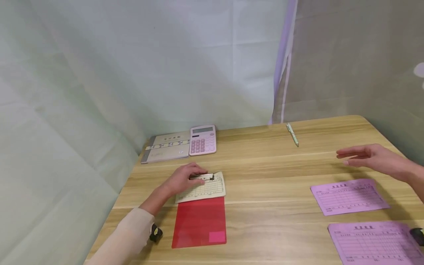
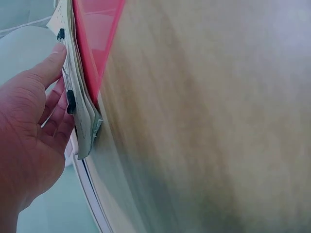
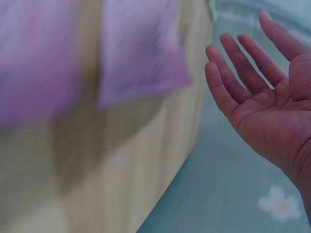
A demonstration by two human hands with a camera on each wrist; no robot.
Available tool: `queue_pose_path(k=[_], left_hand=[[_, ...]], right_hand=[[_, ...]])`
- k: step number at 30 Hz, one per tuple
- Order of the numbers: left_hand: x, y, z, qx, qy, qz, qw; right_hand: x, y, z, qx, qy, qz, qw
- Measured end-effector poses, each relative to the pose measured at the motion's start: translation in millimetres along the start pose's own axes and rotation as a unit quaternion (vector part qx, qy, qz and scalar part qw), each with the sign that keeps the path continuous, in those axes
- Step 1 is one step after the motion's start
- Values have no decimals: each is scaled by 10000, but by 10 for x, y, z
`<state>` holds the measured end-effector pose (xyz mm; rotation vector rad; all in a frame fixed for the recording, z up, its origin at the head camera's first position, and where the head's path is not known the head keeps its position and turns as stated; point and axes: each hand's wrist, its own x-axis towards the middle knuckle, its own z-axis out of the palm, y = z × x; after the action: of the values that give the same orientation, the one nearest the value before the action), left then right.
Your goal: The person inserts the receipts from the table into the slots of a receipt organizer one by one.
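My left hand [image 1: 185, 178] is at the top of a red see-through clipboard [image 1: 202, 221], its thumb and fingers pinching the metal clip [image 2: 71, 99]. Under that clip sits a cream pad of printed forms [image 1: 212, 188], several sheets thick, covering the board's upper part. My right hand [image 1: 381, 161] hovers above the table's right side, fingers extended and holding nothing; the right wrist view shows its palm and spread fingers. Just below it lies a purple printed form [image 1: 349, 197], with a second purple form [image 1: 374, 244] nearer the front edge.
A pink calculator [image 1: 203, 140] lies at the back left, against a grey notebook [image 1: 167, 147]. Toward the back right is a pale green pen [image 1: 292, 134]. Everything rests on a wooden table [image 1: 265, 176]. Pale curtains [image 1: 198, 66] hang close behind and to both sides.
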<state>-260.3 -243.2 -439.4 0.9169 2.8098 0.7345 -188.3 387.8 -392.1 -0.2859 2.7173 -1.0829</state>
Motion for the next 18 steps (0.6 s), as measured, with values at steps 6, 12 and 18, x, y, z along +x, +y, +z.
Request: queue_pose_path(k=[6, 12, 18], left_hand=[[-5, -23, 11, -248, 69, 39, 9997], [6, -51, 28, -338, 92, -39, 9994], [1, -50, 30, -377, 77, -79, 9992]], right_hand=[[-212, 418, -39, 240, 1, 426, 9988], [-318, 669, 44, 662, 356, 492, 9960], [-374, 771, 106, 143, 725, 495, 9960]])
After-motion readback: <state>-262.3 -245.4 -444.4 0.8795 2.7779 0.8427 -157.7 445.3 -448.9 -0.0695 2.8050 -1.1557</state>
